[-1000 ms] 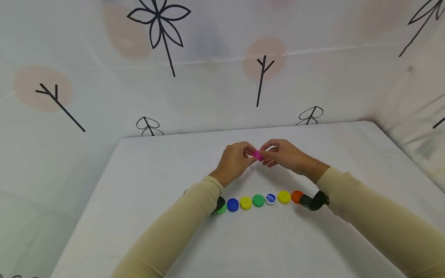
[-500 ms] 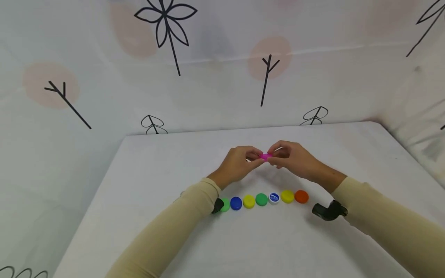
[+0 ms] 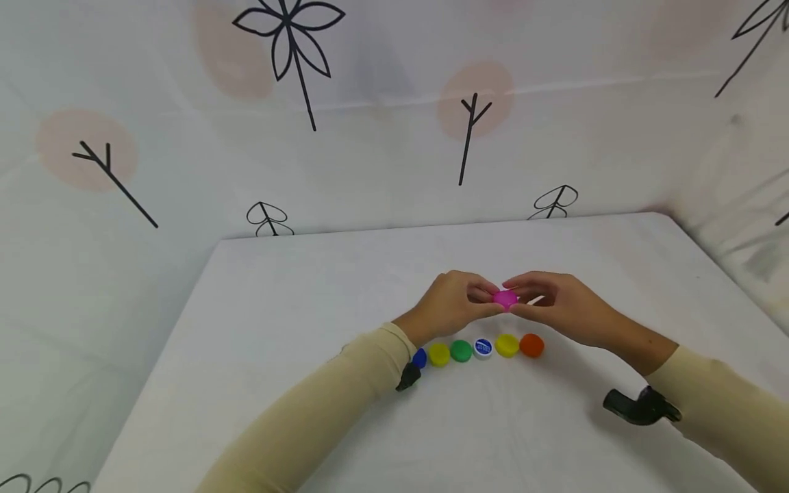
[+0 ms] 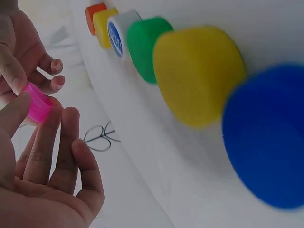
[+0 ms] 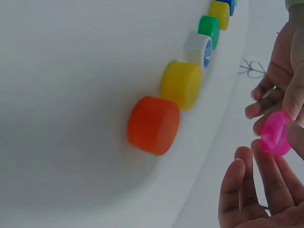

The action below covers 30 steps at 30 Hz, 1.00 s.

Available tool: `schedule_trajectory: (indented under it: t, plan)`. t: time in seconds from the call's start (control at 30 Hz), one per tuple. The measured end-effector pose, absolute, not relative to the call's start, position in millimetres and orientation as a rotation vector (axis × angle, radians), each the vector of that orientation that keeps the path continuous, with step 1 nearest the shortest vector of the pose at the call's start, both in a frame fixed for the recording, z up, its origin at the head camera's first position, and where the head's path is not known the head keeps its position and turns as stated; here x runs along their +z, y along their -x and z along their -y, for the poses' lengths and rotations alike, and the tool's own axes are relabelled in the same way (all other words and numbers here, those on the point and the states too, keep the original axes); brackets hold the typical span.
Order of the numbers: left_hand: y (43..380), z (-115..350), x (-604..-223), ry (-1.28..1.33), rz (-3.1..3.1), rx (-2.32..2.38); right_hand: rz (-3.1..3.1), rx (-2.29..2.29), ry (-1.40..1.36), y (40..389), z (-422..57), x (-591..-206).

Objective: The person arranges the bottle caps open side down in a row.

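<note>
A bright pink bottle cap (image 3: 505,300) is held between both hands, above the table behind a row of caps. From the left, my left hand (image 3: 453,303) pinches it between thumb and fingertips. My right hand (image 3: 567,308) has thumb and index finger at its right side. In the left wrist view the cap (image 4: 39,105) shows its hollow inside, fingertips of both hands around its rim. Nearest below the hands lie a yellow cap (image 3: 507,346) and an orange cap (image 3: 532,346).
Leftward the row continues with a white cap with blue print (image 3: 483,348), a green cap (image 3: 461,350), a second yellow cap (image 3: 439,355) and a blue cap (image 3: 420,358), partly behind my left wrist. A patterned cloth (image 3: 370,157) hangs behind the white table (image 3: 296,301).
Both hands have moved right and nearer to me with the pink cap. My right forearm has swung away from the orange cap, while my left cuff now covers the light green cap at the row's left end.
</note>
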<state>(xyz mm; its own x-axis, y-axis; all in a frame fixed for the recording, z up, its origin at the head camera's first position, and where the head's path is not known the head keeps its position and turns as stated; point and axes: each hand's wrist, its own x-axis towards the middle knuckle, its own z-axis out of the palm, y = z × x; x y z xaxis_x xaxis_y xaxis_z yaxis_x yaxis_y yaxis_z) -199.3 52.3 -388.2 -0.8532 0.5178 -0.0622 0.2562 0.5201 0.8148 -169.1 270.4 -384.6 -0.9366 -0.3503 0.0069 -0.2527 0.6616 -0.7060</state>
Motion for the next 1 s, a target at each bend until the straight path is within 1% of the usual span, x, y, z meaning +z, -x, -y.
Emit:
schedule_trajectory:
  t: [0.4, 0.57, 0.73, 1.0]
  plan:
    - [188.5, -92.7, -395.1, -0.737, -2.445, 1.139, -2.775, -1.058, 0.483, 149.5, -306.9, -396.2]
    - [183.9, -107.7, -399.4, -0.783, -2.582, 0.967, -2.808, -1.005, 0.467, 145.7, -318.8, -400.8]
    - [179.9, -118.8, -404.2, -0.811, -2.712, 0.781, -2.834, -0.991, 0.476, 143.3, -326.0, -405.7]
    - [179.4, -129.2, -412.0, -0.806, -2.794, 0.627, -2.835, -0.979, 0.500, 144.5, -330.7, -416.2]
